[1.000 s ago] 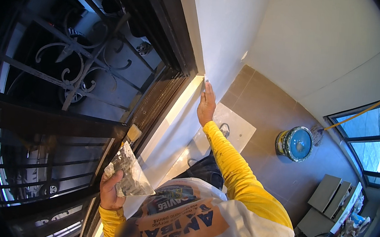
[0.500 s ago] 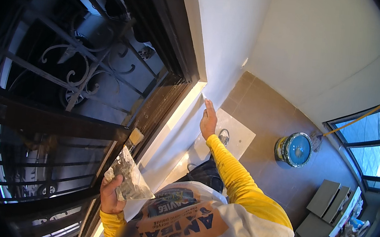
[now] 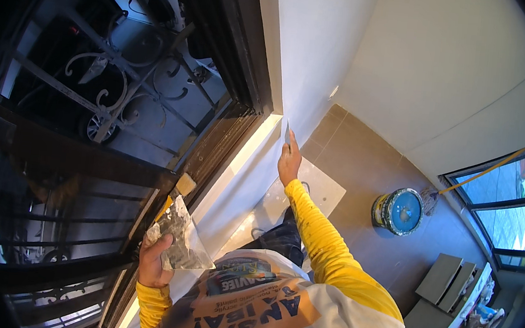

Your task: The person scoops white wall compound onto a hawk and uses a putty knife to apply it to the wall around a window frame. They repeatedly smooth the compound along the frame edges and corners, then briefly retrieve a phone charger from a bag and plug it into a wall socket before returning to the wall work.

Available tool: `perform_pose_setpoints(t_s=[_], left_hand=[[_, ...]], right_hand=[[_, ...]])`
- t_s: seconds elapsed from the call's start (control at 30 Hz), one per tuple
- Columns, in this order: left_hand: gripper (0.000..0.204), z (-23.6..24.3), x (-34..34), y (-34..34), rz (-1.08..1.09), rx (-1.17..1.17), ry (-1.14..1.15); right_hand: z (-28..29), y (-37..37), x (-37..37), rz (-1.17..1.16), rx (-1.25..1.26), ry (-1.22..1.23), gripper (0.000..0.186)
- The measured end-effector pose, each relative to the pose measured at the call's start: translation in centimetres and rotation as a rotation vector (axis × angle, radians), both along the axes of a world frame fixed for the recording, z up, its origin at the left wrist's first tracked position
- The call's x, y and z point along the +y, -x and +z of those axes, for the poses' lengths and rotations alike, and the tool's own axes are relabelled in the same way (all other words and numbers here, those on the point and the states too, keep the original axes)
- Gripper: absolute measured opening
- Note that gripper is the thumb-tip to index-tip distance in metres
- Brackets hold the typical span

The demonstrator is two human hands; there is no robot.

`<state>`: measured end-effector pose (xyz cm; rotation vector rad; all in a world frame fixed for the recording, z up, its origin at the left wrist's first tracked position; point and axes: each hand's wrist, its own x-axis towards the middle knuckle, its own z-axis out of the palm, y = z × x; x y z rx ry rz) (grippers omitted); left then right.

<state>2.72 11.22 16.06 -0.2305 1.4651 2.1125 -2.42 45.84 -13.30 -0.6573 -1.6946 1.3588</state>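
In my left hand [image 3: 155, 264] is a flat, corner-shaped plate [image 3: 185, 240] smeared with whitish putty, my thumb pressed over its edge. Just beyond it, a paintbrush [image 3: 185, 185] with pale bristles and a yellow handle lies along the brown window frame [image 3: 214, 143]. My right arm reaches forward, and my right hand [image 3: 289, 164] is closed on a putty knife whose thin blade [image 3: 287, 130] stands nearly edge-on at the white wall [image 3: 309, 73], close to the corner of the window opening. The knife's handle is hidden in my fist.
Dark scrolled window bars [image 3: 118, 87] fill the left side. A blue-lidded paint bucket [image 3: 404, 212] stands on the brown tiled floor [image 3: 363, 167]. A pale board [image 3: 326, 192] lies by my feet. Grey drawers [image 3: 441, 279] sit at the lower right, below a window [image 3: 511, 207].
My right hand has turned a little at the wall, and its blade shows more plainly. The left hand keeps hold of the plate. The whole view has shifted slightly.
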Motion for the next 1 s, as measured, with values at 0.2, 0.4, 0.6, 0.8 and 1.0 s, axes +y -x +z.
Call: perform_pose_setpoints(t_s=[0.2,0.4,0.6,0.8,1.0], left_hand=[[0.045,-0.2,0.6,-0.1,-0.002,0.01,-0.003],[0.043,-0.6,0.7,-0.3,0.022,-0.026,-0.015],[0.041,-1.6,0.5,-0.4,0.016,-0.077,-0.057],[0.042,-1.8,0.1,-0.5,0.019,-0.069,-0.09],[0.039,-1.4,-0.3,-1.1,0.05,-0.06,-0.075]], right_hand=[[0.6,-1.3,-3.6,0.183,-0.124,-0.006,0.045],[5.1,-6.5,1.0,0.103,-0.394,-0.173,0.033],[11.5,-4.9,4.7,0.109,-0.452,-0.869,0.042],[12.4,-3.2,5.2,0.141,-0.574,-1.035,0.043],[12.1,-3.1,4.2,0.148,-0.567,-1.062,0.04]])
